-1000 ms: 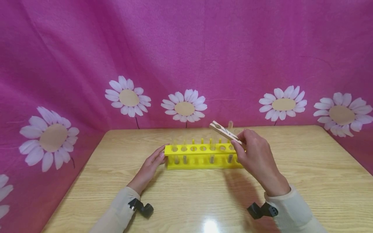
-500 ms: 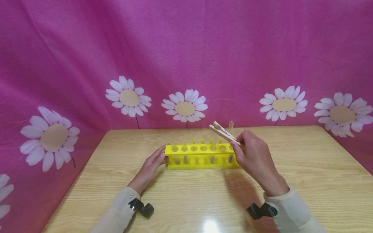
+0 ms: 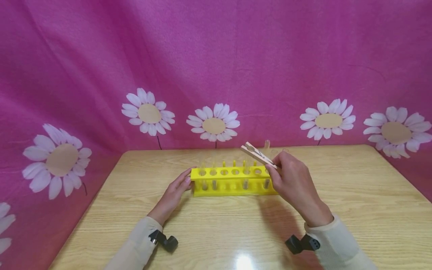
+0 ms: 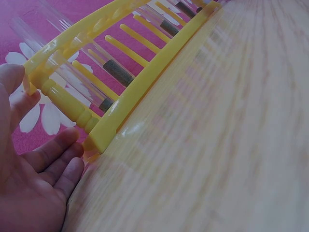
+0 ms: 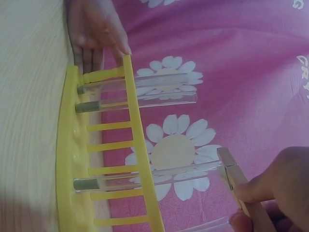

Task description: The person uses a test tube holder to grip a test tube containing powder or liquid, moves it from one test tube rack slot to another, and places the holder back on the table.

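Note:
A yellow test tube rack [image 3: 219,193] stands on the table, its right end hidden behind my right hand. Thumb and fingers of my left hand [image 3: 170,198] hold its left end; in the left wrist view they touch the top corner and the base. Several clear test tubes [image 5: 113,182] with dark matter at the bottom stand in it. Between thumb and fingers, my right hand [image 3: 297,182] pinches a wooden test tube clamp [image 3: 256,156] above the rack's right half. Seen from the right wrist, the clamp's tip lies beside one tube's mouth; whether they touch is unclear.
Light wood-grain table [image 3: 216,228] surrounds the rack. Behind it hangs a pink cloth [image 3: 216,56] printed with white daisies. Yellow drying pegs [image 3: 234,163] rise along the rack's back. Several of its holes hold no tube.
My right hand and the clamp have shifted slightly left and down. My left hand and the rack stay where they were.

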The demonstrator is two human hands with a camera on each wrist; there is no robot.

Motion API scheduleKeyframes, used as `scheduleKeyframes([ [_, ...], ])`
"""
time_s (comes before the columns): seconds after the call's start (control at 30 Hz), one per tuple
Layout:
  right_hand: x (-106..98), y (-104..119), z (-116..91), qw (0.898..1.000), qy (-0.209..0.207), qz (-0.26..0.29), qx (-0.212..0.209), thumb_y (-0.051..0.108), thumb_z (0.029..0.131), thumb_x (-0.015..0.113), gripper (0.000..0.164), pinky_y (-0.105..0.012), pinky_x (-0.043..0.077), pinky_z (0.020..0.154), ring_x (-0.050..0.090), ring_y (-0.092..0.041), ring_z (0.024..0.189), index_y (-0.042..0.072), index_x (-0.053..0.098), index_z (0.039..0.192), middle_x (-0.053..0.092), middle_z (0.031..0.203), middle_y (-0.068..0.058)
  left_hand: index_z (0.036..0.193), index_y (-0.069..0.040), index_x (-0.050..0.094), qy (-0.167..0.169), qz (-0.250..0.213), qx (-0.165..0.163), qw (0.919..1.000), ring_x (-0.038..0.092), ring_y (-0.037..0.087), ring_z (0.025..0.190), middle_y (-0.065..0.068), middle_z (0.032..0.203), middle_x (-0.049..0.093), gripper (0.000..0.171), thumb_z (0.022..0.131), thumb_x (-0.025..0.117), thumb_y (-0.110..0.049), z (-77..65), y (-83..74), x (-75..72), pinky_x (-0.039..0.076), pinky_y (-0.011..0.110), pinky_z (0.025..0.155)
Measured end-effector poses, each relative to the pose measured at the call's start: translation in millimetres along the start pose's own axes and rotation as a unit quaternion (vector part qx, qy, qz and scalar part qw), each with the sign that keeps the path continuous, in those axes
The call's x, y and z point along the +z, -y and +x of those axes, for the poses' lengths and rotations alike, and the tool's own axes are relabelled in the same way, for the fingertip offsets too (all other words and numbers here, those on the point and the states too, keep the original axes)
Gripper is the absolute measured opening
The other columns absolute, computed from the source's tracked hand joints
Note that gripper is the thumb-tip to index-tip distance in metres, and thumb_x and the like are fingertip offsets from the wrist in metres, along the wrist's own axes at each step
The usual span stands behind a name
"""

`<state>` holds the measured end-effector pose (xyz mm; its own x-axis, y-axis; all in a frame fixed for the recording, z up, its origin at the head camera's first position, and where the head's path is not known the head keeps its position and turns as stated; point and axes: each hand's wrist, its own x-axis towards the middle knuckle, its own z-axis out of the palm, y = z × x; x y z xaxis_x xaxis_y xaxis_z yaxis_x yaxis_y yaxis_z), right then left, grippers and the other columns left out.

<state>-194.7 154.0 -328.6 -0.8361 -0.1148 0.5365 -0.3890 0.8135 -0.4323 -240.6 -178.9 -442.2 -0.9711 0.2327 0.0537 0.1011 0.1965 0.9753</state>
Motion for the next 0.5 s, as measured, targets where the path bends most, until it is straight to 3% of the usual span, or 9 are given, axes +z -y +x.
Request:
scheduleKeyframes([
  [0.5,2.2,-3.9,-0.5,1.000,0.028,-0.004,0.003,0.009,0.086,0.070,0.014,-0.030,0.037,0.050,0.045,-0.018,0.057,0.002,0.057,0.083,0.055,0.068,-0.005,0.151,-0.020,0.033,0.002,-0.007,-0.002,1.0000,0.040,0.024,0.135,-0.001,0.152,0.037,0.058,0.101,0.042,-0.048,0.4,1.3,-0.3,0.032,0.048,0.111],
])
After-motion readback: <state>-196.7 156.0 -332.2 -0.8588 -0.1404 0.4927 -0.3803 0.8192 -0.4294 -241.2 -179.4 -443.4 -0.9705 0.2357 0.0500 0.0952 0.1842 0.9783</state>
